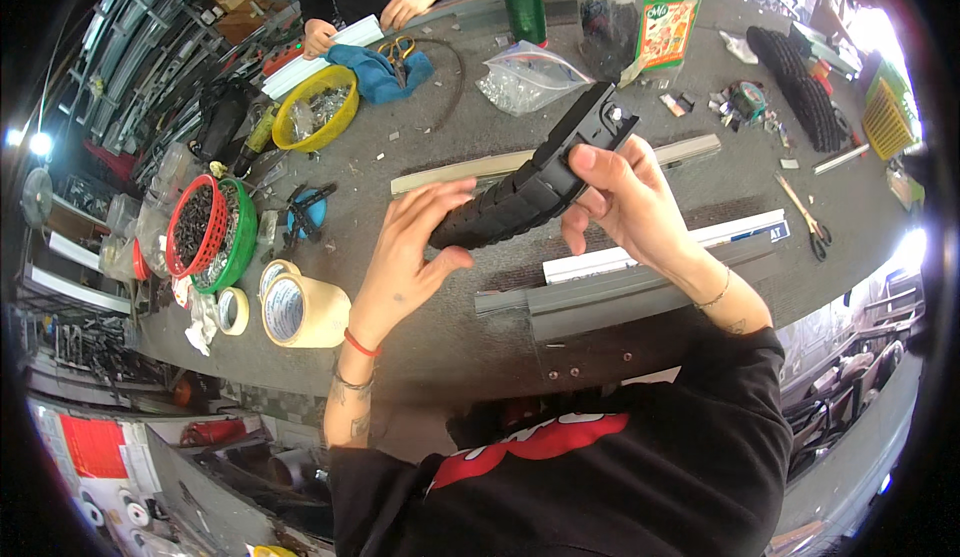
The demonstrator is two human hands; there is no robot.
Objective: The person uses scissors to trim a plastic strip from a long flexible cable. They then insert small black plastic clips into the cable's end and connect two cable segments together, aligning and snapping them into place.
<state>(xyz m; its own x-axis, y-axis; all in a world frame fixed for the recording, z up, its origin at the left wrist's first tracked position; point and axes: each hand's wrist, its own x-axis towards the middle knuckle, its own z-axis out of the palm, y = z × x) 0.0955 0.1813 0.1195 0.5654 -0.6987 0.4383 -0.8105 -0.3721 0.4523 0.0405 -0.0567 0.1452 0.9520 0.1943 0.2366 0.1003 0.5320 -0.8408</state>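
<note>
Both my hands hold up a curved black piece made of ribbed segments (515,197), like a row of black plastic parts set end to end; its exact kind cannot be told. It tilts up to the right above the table. My left hand (400,257) is closed round the lower left end, fingers over the top and thumb beneath. At the upper end, the thumb of my right hand (640,202) presses on the side, with the other fingers curled behind and partly hidden. Beneath lie a beige strip (450,174), a white profile (665,252) and a grey profile (620,292).
Tape rolls (310,312) stand at the left by red (200,227) and green baskets (240,242). Beyond are a yellow basket (335,117), a blue cloth (380,77) and a bag of clear parts (525,82). Scissors (815,232) lie right. Across the table, a co-worker's hands (410,7) touch a white profile.
</note>
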